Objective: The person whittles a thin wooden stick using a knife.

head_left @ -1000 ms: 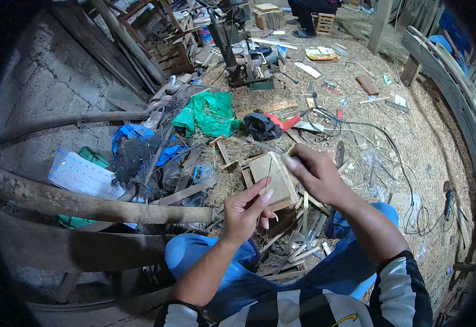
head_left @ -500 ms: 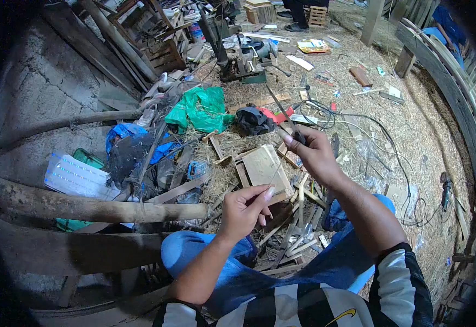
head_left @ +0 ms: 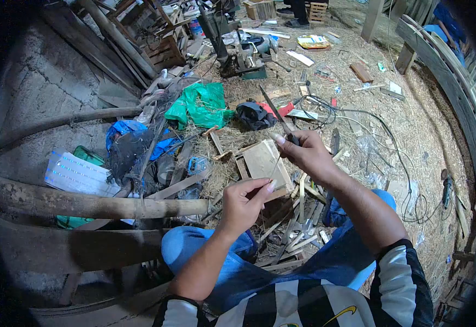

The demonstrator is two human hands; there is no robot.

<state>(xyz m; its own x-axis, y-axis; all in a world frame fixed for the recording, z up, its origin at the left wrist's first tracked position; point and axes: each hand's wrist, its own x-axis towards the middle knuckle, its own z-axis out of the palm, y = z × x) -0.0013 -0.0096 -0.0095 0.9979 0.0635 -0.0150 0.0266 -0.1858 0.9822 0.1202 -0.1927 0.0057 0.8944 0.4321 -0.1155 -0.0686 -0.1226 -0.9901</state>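
My right hand (head_left: 310, 155) is closed around the dark handle of a knife (head_left: 274, 108), whose long narrow blade points up and to the left. Lower and to the left, my left hand (head_left: 242, 206) pinches a very thin, light strip (head_left: 275, 163) between thumb and forefinger. The strip slants up from the fingertips toward the right hand; its upper end is hard to make out. Beneath both hands sits a wooden block or box with a pale flat top (head_left: 262, 163).
Wood offcuts (head_left: 298, 240) lie between my knees. Ahead are a green plastic bag (head_left: 200, 106), a black bag (head_left: 254, 116) and a metal machine (head_left: 243, 62). A bamboo pole (head_left: 101, 207) runs along the left. Cables (head_left: 390, 141) cross the shavings at right. Another person's foot (head_left: 297, 23) shows at the back.
The knife and my right hand have shifted slightly left, and the blade leans a little more left. My left hand has risen slightly, its lower fingers now more curled in.
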